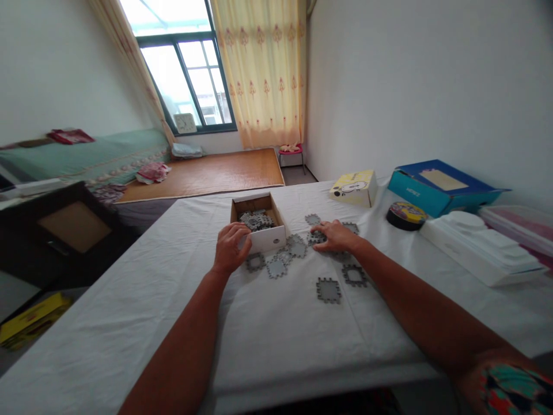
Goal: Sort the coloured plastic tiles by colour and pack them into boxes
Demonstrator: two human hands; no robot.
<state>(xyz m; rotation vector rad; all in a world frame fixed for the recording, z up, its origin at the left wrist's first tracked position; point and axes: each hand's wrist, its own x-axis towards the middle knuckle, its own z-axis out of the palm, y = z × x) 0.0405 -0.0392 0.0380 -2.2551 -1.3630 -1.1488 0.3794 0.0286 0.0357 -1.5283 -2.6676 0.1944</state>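
A small open cardboard box stands on the white-clothed table and holds several grey notched square pieces. More grey pieces lie scattered on the cloth in front of and to the right of the box. My left hand is curled with its fingers closed against the box's near left corner. My right hand lies palm down with fingers stretched over a grey piece right of the box.
A yellow tissue box, a round black tin, a blue box and white foam packing sit at the table's right. A dark cabinet stands left, with a bed and window behind.
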